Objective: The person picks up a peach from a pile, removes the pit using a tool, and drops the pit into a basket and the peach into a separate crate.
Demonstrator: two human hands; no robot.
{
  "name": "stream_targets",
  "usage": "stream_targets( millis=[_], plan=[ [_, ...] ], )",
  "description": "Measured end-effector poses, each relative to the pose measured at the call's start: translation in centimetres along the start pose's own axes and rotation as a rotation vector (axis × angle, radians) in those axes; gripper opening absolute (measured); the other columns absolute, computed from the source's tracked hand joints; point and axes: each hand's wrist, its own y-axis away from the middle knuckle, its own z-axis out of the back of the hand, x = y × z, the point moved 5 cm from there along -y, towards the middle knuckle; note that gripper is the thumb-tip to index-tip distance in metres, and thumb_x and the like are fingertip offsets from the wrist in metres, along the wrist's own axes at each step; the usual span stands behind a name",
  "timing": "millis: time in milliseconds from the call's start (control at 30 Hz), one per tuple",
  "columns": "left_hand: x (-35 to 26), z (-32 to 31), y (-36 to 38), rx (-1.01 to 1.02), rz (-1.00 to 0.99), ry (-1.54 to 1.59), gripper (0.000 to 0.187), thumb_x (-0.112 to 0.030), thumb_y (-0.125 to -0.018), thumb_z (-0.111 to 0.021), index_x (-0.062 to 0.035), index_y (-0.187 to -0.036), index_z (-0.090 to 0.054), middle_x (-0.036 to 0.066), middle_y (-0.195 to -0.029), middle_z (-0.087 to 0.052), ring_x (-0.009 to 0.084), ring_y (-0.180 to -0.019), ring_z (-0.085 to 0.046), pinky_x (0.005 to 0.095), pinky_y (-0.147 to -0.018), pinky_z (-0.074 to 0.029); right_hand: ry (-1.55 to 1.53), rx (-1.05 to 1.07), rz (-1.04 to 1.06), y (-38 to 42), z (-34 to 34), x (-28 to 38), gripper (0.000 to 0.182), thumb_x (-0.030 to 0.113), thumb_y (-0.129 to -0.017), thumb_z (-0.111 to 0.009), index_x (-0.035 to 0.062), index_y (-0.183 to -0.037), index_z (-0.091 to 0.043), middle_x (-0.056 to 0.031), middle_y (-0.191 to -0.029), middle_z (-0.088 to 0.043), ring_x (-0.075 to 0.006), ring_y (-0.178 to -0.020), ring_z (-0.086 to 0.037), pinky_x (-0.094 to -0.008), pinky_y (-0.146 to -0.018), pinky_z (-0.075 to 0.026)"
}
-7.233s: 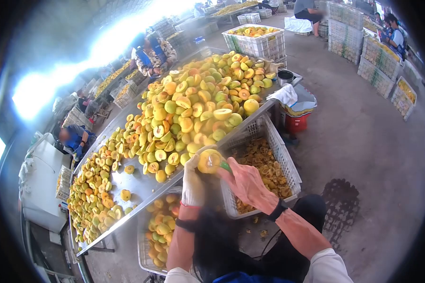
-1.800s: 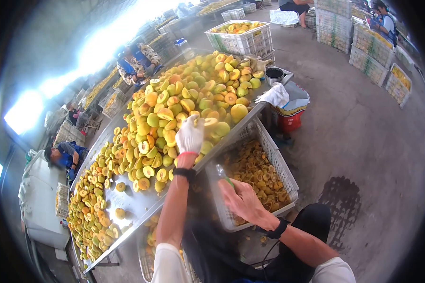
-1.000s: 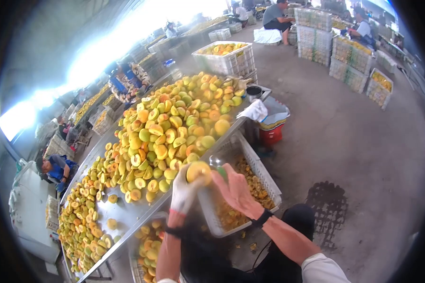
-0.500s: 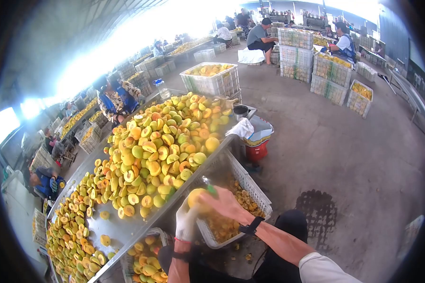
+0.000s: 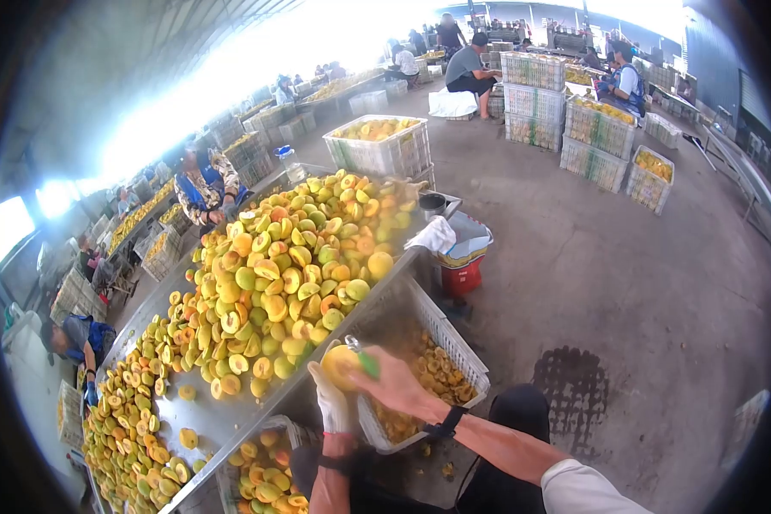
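Note:
My left hand (image 5: pixel 332 403), in a white glove, is closed around a yellow peach (image 5: pixel 341 367) above the metal table's near edge. My right hand (image 5: pixel 390 381) is bare and closed on a green-handled tool (image 5: pixel 367 364), whose metal end touches the top of the peach. Halved yellow-green peaches (image 5: pixel 274 283) lie heaped on the sloping metal table (image 5: pixel 180 414). Below my right hand, a white crate (image 5: pixel 454 343) holds small orange-brown pieces. Another crate of peaches (image 5: pixel 270 471) stands under the table edge, left of my knees.
Beyond the heap sits a co-worker in blue (image 5: pixel 201 188); another bends at far left (image 5: pixel 86 338). A crate of fruit (image 5: pixel 377 141), a dark cup (image 5: pixel 433 203), a white cloth (image 5: pixel 434 236) and a red bucket (image 5: pixel 463 278) stand past the table's end. Stacked crates (image 5: pixel 535 98) are farther back.
The peach and both hands have shifted slightly left, and the tool's metal end now lies against the peach. The far-left co-worker has straightened and reaches toward the table.

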Motion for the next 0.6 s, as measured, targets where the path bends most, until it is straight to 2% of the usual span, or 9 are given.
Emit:
stream_targets(
  millis=[67,133,200,267,300,367,400,467,600],
  plan=[
    [-0.1,-0.7,0.0,-0.003,0.071,0.041,0.071,-0.064,-0.106,-0.039,-0.0028,-0.131,-0.063,0.008,-0.121,-0.069,0.0178,-0.108,-0.067,0.0319,-0.096,-0.055,0.089,0.011,0.046,0.0,0.2,-0.2,0.05,0.039,-0.093,-0.073,0.0003,-0.123,-0.061,-0.0241,-0.1,-0.072,-0.033,-0.095,-0.073,-0.0448,-0.084,-0.054],
    [0.0,0.2,-0.3,-0.009,0.094,-0.068,0.071,-0.066,-0.105,-0.04,-0.0039,-0.129,-0.064,0.007,-0.12,-0.069,0.0166,-0.107,-0.066,0.031,-0.094,-0.055,0.389,0.116,0.025,-0.5,0.6,0.0,0.048,0.037,-0.094,-0.074,0.0002,-0.121,-0.057,-0.0248,-0.092,-0.072,-0.0405,-0.087,-0.073,-0.048,-0.075,-0.055],
    [0.7,0.8,-0.9,-0.101,0.075,-0.055,0.072,-0.068,-0.104,-0.04,-0.0044,-0.127,-0.065,0.006,-0.116,-0.069,0.0159,-0.104,-0.066,0.0299,-0.089,-0.055,0.36,-0.101,0.221,0.0,1.2,1.1,0.04,0.032,-0.098,-0.069,0.0002,-0.117,-0.055,-0.0222,-0.083,-0.07,-0.0447,-0.079,-0.07,-0.0476,-0.067,-0.054],
    [-2.0,-1.7,1.0,-0.139,0.105,-0.046,0.072,-0.068,-0.105,-0.039,-0.0044,-0.127,-0.065,0.006,-0.114,-0.069,0.0153,-0.102,-0.066,0.03,-0.088,-0.054,0.317,-0.061,0.092,-0.2,1.3,0.4,0.038,0.039,-0.101,-0.063,0.0039,-0.113,-0.058,-0.0239,-0.089,-0.07,-0.0464,-0.086,-0.067,-0.0525,-0.072,-0.052],
    [-2.4,-1.7,0.7,-0.143,0.089,-0.022,0.072,-0.067,-0.105,-0.038,-0.0046,-0.127,-0.065,0.006,-0.113,-0.07,0.0157,-0.102,-0.066,0.0306,-0.09,-0.053,0.308,-0.033,0.088,-0.4,1.2,0.3,0.038,0.039,-0.101,-0.063,0.0039,-0.113,-0.058,-0.0239,-0.089,-0.07,-0.0464,-0.086,-0.067,-0.0525,-0.072,-0.052],
    [-3.1,-2.3,1.0,-0.129,0.067,0.07,0.07,-0.064,-0.106,-0.038,-0.0027,-0.127,-0.063,0.01,-0.113,-0.071,0.0186,-0.103,-0.066,0.0337,-0.095,-0.051,0.442,-0.066,0.342,0.0,1.0,1.4,0.023,0.023,-0.102,-0.062,0.0024,-0.105,-0.053,-0.0206,-0.074,-0.065,-0.0435,-0.069,-0.065,-0.0496,-0.059,-0.049],
    [-3.1,-2.0,0.8,-0.146,0.071,0.068,0.07,-0.064,-0.106,-0.038,-0.0027,-0.127,-0.063,0.01,-0.113,-0.071,0.0186,-0.103,-0.066,0.0337,-0.095,-0.051,0.437,-0.052,0.335,0.0,0.8,1.3,0.023,0.023,-0.102,-0.062,0.0024,-0.105,-0.053,-0.0206,-0.074,-0.065,-0.0435,-0.069,-0.065,-0.0496,-0.059,-0.049],
    [-3.0,-2.2,0.5,-0.001,0.045,0.07,0.069,-0.062,-0.107,-0.037,-0.0002,-0.126,-0.062,0.013,-0.112,-0.072,0.0208,-0.102,-0.067,0.0344,-0.096,-0.051,0.483,0.006,0.411,0.4,0.1,1.6,0.023,0.023,-0.102,-0.063,0.0032,-0.099,-0.051,-0.0209,-0.073,-0.064,-0.0425,-0.067,-0.064,-0.0497,-0.058,-0.048],
    [-3.2,-2.4,0.6,0.023,0.048,0.065,0.068,-0.06,-0.109,-0.035,0.0006,-0.125,-0.061,0.014,-0.11,-0.072,0.0218,-0.102,-0.067,0.0343,-0.096,-0.052,0.509,0.046,0.409,0.4,-0.2,2.1,0.026,0.023,-0.1,-0.066,0.0028,-0.097,-0.051,-0.0207,-0.072,-0.063,-0.0414,-0.068,-0.065,-0.0482,-0.057,-0.048]
  ],
)
